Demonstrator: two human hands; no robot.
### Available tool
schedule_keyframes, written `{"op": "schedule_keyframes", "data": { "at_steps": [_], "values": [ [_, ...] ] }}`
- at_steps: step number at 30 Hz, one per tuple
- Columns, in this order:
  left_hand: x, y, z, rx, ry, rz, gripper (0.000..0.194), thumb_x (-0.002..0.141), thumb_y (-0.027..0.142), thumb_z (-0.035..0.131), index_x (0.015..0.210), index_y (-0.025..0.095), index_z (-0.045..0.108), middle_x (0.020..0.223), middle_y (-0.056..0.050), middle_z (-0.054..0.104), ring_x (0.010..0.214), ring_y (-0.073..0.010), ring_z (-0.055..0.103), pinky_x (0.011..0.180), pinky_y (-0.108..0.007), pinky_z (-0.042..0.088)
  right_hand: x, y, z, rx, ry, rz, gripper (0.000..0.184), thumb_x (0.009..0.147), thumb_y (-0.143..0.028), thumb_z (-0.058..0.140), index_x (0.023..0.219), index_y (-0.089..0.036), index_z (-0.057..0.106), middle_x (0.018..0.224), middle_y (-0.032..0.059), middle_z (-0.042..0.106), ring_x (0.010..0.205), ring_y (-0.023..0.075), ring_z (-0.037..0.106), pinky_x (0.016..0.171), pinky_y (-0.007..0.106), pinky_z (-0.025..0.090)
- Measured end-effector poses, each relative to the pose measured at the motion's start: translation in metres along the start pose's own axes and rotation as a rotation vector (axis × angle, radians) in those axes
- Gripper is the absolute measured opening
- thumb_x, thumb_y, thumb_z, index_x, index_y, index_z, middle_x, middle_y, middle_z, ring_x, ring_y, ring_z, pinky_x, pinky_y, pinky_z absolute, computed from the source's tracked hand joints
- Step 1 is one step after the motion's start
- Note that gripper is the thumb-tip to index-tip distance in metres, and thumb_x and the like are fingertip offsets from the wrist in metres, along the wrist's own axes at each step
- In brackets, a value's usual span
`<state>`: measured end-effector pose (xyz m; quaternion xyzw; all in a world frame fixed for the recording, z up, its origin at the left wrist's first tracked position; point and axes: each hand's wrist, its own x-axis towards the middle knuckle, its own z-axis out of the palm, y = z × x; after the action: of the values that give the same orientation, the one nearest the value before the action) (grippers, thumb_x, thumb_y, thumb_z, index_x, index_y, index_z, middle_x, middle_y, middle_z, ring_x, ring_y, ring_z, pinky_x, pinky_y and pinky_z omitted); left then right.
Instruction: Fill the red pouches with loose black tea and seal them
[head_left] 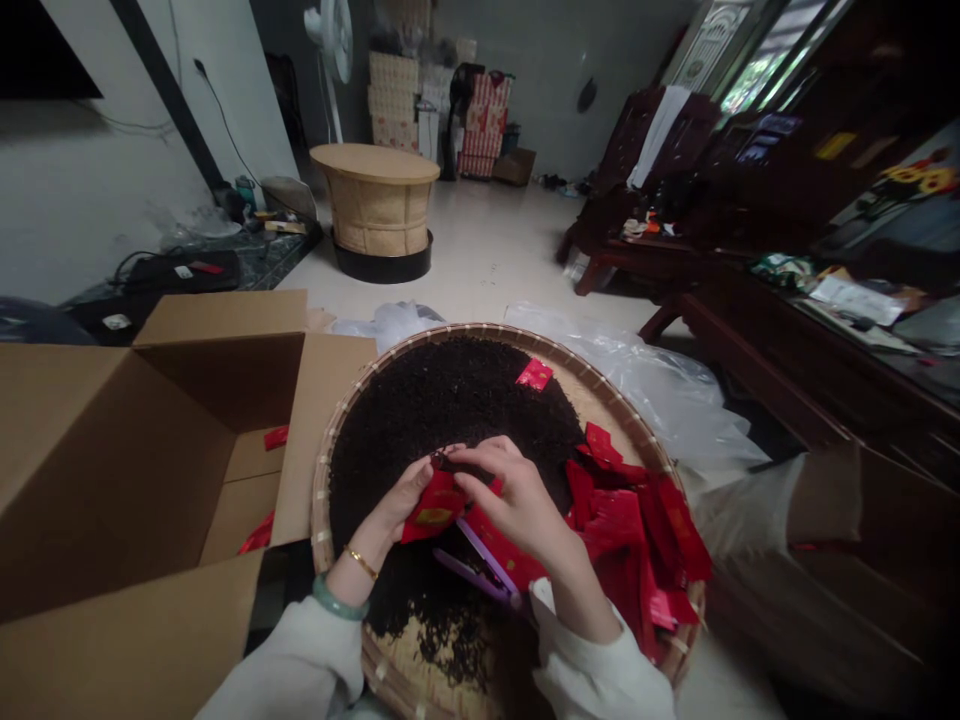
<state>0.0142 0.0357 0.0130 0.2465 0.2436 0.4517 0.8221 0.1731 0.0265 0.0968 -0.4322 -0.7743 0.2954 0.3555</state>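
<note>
My left hand (405, 492) grips a red packet (433, 508) with a gold mark, its open mouth turned up. My right hand (517, 492) is closed in a pinch at that mouth, with dark loose tea leaves showing at its fingertips. Below both hands, a purple-handled tool (480, 565), perhaps scissors or a sealing clip, lies partly hidden on more red packets. A broad heap of dark tea leaves (442, 390) covers much of the round woven bamboo tray (600, 385). Many flat red packets (622, 530) are piled on its right side, and one small red packet (535, 374) rests on the far leaves.
An open cardboard box (97, 480) with a few red packets inside stands at the left. Clear plastic sheeting (660, 390) lies beyond the tray. Farther off are a round wicker table (379, 200), a standing fan (334, 50) and dark wooden furniture (840, 350) on the right.
</note>
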Motion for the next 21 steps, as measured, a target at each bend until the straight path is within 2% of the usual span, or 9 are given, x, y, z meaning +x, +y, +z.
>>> {"op": "schedule_keyframes", "data": {
  "at_steps": [3,8,13,17,19,21],
  "values": [
    [-0.0006,0.0007,0.0021,0.048,-0.003,0.009,0.060,0.056,0.050,0.082,0.101,0.013,0.065,0.074,-0.006,0.072,0.059,-0.0170,0.066,0.058,-0.025,0.050,0.0021,0.0004,0.0042,-0.007,-0.008,0.009,0.025,0.090,-0.024,0.051,0.111,-0.023,0.065,0.092,0.0067,0.068,0.088,0.0206,0.058,0.078,0.035,0.049],
    [-0.0016,0.0002,-0.0001,0.067,0.009,0.014,0.068,0.057,0.051,0.080,0.112,0.015,0.063,0.085,-0.008,0.073,0.072,-0.0211,0.068,0.063,-0.027,0.050,0.0002,-0.0003,0.0060,0.050,0.051,-0.029,0.026,0.091,-0.027,0.051,0.115,-0.024,0.060,0.106,0.0073,0.065,0.099,0.0209,0.058,0.086,0.036,0.047],
    [0.0003,-0.0006,-0.0037,0.047,-0.033,0.016,0.077,0.057,0.050,0.081,0.121,0.013,0.058,0.100,-0.013,0.070,0.089,-0.0248,0.067,0.072,-0.028,0.052,-0.0055,-0.0023,0.0001,-0.063,-0.056,-0.088,0.022,0.080,-0.026,0.068,0.102,-0.023,0.066,0.106,0.0078,0.064,0.101,0.0242,0.054,0.088,0.040,0.046],
    [0.0009,-0.0006,-0.0057,0.059,-0.058,0.002,0.078,0.058,0.049,0.080,0.123,0.014,0.057,0.113,-0.016,0.066,0.094,-0.0256,0.066,0.075,-0.028,0.052,-0.0052,-0.0024,0.0004,-0.088,-0.127,-0.100,0.018,0.082,-0.020,0.065,0.099,-0.023,0.067,0.102,0.0072,0.065,0.096,0.0231,0.055,0.084,0.039,0.048],
    [0.0003,-0.0004,-0.0062,0.074,-0.058,0.005,0.076,0.058,0.050,0.080,0.123,0.015,0.059,0.116,-0.015,0.065,0.099,-0.0278,0.065,0.079,-0.029,0.052,-0.0044,0.0001,0.0014,-0.038,-0.086,-0.106,0.020,0.083,-0.017,0.061,0.102,-0.023,0.066,0.100,0.0070,0.065,0.094,0.0217,0.058,0.082,0.037,0.049],
    [-0.0001,0.0000,-0.0061,0.096,-0.059,0.017,0.076,0.058,0.051,0.080,0.121,0.015,0.060,0.119,-0.014,0.064,0.106,-0.0311,0.062,0.086,-0.033,0.050,-0.0041,0.0037,0.0021,0.021,0.009,-0.091,0.022,0.083,-0.015,0.060,0.104,-0.022,0.065,0.099,0.0067,0.065,0.087,0.0189,0.060,0.075,0.032,0.051]
  ]
}}
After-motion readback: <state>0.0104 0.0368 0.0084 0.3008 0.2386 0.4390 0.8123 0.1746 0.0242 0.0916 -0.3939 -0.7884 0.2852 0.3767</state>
